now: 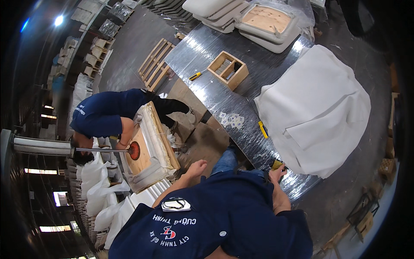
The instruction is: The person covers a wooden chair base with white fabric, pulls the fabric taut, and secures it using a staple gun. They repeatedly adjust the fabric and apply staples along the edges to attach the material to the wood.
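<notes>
A: Near view: right hand (277, 172) at the table (207, 56) edge, fingers closed round a small yellow-black tool (277, 164). Left hand (197, 167) hangs loosely open, holding nothing, near the seat cushion (151, 144) a co-worker (101, 114) is pressing.

B: Advice?

A: I'd grip the tool firmly and keep it off the white fabric (317, 112) just beside it.

B: Further out?

A: Yellow cutter (262, 129) by the fabric, open wooden box (228, 69) mid-table, yellow screwdriver (195, 76) beside it. Far end: stacked white cushions (241, 17), one plastic-wrapped. No readable labels.

Foil-wrapped table (215, 93) with white cover (319, 112), wooden box (227, 70).
</notes>
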Demonstrator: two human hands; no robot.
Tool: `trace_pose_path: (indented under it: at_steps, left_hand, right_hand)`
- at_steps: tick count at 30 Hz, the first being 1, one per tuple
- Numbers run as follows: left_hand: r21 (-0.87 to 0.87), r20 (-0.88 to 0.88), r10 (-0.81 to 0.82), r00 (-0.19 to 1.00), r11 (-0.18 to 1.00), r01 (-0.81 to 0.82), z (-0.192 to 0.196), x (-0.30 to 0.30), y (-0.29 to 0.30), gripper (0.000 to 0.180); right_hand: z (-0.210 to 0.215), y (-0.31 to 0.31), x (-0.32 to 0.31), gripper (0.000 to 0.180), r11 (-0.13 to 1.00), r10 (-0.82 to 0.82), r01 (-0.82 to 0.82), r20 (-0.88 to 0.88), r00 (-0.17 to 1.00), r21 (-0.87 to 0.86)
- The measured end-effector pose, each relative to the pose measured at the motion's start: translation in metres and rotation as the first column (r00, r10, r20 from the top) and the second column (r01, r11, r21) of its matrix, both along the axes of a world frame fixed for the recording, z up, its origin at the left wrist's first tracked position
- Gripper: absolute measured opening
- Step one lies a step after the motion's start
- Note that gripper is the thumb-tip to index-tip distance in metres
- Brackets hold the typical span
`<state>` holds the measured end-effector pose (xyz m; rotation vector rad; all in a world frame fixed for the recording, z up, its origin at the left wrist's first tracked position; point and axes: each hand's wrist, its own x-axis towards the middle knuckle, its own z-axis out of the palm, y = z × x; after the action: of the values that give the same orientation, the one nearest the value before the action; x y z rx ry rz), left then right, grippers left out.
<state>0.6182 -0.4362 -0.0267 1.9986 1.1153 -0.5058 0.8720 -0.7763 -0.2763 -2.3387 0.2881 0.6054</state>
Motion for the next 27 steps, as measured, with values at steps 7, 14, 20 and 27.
trace_pose_path:
  at_steps: [7,14,20,27]
  left_hand:
    - [-0.056,-0.052,0.036,0.998,0.998,-0.039,-0.013,0.002,-0.017,0.044]
    - [-0.043,-0.014,-0.033,0.999,0.999,0.032,-0.032,0.023,-0.014,0.042]
    - [0.019,0.101,-0.023,0.995,1.000,0.021,-0.024,0.044,-0.007,0.043]
    - [-0.091,0.071,0.083,0.994,0.993,-0.077,-0.029,0.043,-0.030,0.043]
  right_hand:
    - [0.002,-0.007,0.015,0.096,0.984,0.174,-0.171,-0.057,0.983,0.043]
    - [0.019,-0.008,0.058,0.067,0.985,0.118,-0.108,-0.072,0.990,0.134]
    - [0.111,0.020,0.115,0.053,0.775,-0.023,0.079,-0.098,0.995,0.627]
    - [0.097,-0.008,0.191,0.052,0.737,-0.525,0.449,0.010,0.851,0.505]
